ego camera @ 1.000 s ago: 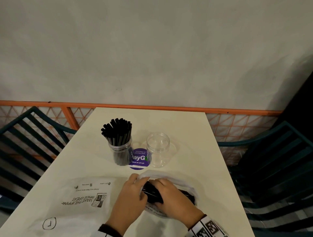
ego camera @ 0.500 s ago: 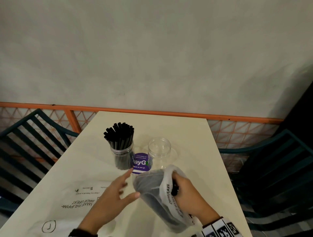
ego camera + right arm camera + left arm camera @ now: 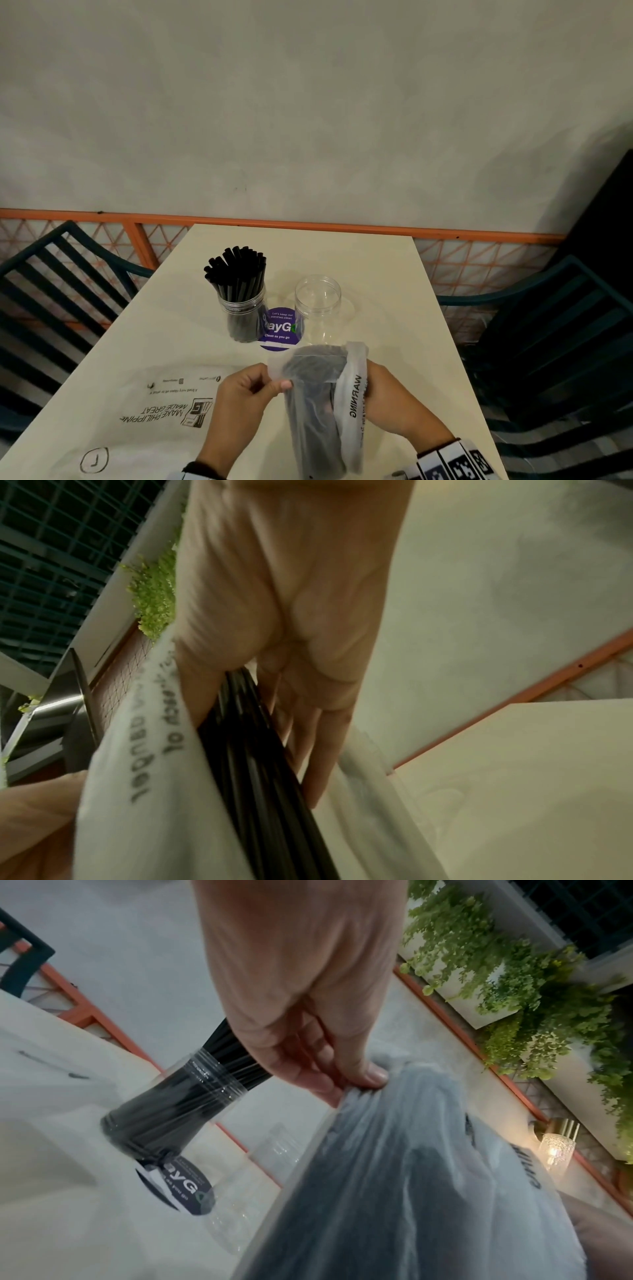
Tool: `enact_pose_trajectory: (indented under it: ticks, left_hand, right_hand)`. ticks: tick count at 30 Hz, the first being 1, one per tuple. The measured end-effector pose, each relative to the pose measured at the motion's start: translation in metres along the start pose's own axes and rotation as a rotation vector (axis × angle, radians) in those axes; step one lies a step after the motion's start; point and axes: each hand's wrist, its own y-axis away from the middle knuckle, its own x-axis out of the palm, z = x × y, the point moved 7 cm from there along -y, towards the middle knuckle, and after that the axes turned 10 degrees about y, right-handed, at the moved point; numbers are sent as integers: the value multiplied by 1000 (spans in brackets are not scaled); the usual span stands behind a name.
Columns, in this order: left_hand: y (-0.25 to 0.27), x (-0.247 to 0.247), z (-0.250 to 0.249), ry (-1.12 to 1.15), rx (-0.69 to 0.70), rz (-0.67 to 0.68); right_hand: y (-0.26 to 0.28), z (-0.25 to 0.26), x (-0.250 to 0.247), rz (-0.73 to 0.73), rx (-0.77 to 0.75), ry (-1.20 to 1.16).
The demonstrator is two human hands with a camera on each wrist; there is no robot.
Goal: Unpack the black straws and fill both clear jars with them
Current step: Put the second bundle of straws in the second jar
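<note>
Pinching the near-left edge of the plastic bag (image 3: 318,407) at its mouth, your left hand (image 3: 239,407) has its grip clenched on the film, thumb against fingertips (image 3: 368,1076). Your right hand (image 3: 394,404) reaches inside the bag from the right, its grip grasping the bundle of black straws (image 3: 260,750) that the bag holds, raised just above the near part of the counter (image 3: 394,274). Farther off stand 2 clear jars: the left jar (image 3: 244,317) packed with upright straws, the right jar (image 3: 318,308) holding none. A purple sticker (image 3: 279,330) lies between them, and a printed white mailer (image 3: 137,411) lies flat at the near left.
</note>
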Motion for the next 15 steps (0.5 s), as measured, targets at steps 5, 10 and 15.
enact_pose_trajectory:
  ticks: [5, 10, 15]
  left_hand:
    - [2, 3, 4, 88, -24, 44]
    - [4, 7, 4, 79, -44, 85]
    - [6, 2, 9, 183, -138, 50]
  right_hand:
    - [3, 0, -5, -85, -6, -45]
    - [5, 7, -8, -94, -35, -58]
    - [9, 17, -13, -109, -63, -138]
